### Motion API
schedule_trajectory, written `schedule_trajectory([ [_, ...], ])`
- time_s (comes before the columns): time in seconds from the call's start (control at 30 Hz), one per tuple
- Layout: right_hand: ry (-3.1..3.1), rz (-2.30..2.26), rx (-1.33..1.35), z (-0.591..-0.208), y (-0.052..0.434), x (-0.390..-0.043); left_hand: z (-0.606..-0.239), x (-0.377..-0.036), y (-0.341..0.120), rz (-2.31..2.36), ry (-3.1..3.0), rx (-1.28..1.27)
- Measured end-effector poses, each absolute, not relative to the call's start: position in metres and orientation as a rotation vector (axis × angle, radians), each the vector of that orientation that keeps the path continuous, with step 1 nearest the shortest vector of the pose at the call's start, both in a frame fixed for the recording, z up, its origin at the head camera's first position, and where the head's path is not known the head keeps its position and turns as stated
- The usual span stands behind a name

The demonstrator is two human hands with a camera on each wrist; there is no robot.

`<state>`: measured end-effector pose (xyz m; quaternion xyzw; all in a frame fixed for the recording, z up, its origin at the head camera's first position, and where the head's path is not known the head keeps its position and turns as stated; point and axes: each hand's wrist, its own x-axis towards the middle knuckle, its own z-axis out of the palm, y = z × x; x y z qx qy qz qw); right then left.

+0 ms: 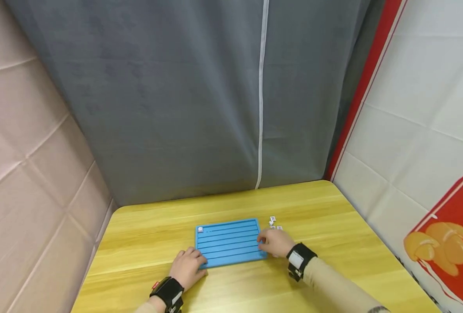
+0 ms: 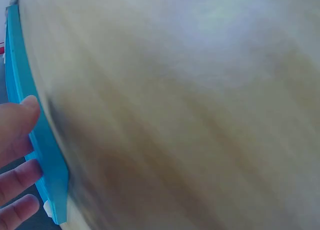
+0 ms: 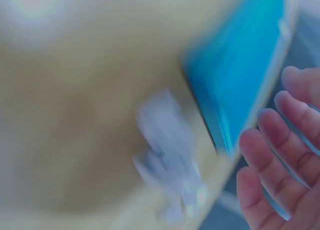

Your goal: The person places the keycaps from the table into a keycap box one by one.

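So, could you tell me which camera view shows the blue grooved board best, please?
The head view: the whole blue grooved board lies flat on the table, with the left hand and right hand at its edges. The left wrist view shows only one thin edge. The right wrist view shows a blurred corner.

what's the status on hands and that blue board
Left hand rests on blue grooved plastic board corner. Right hand open at its right edge. Small white tiles beside.

One blue grooved board [image 1: 230, 241], one white tile [image 1: 200, 229] on it, two hands.
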<state>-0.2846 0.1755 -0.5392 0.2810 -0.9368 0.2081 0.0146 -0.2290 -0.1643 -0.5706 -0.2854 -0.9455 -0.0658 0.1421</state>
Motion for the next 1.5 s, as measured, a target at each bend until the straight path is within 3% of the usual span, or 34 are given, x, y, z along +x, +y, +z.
schedule_trajectory([
  [0.17, -2.958, 0.691, 0.572, -0.521, 0.205, -0.320, -0.574, -0.228, -0.164, -0.157, -2.667, -0.823],
  [0.33, -3.107, 0.545, 0.488, -0.527, 0.225, -0.336, -0.579, -0.225, -0.164, -0.123, -2.684, -0.802],
  [1.13, -3.088, 0.304, 0.434, -0.561, 0.225, -0.338, -0.584, -0.219, -0.161, -0.266, -2.683, -0.691],
  [1.5, -3.062, 0.450, 0.407, -0.548, 0.209, -0.332, -0.584, -0.220, -0.160, -0.278, -2.695, -0.693],
])
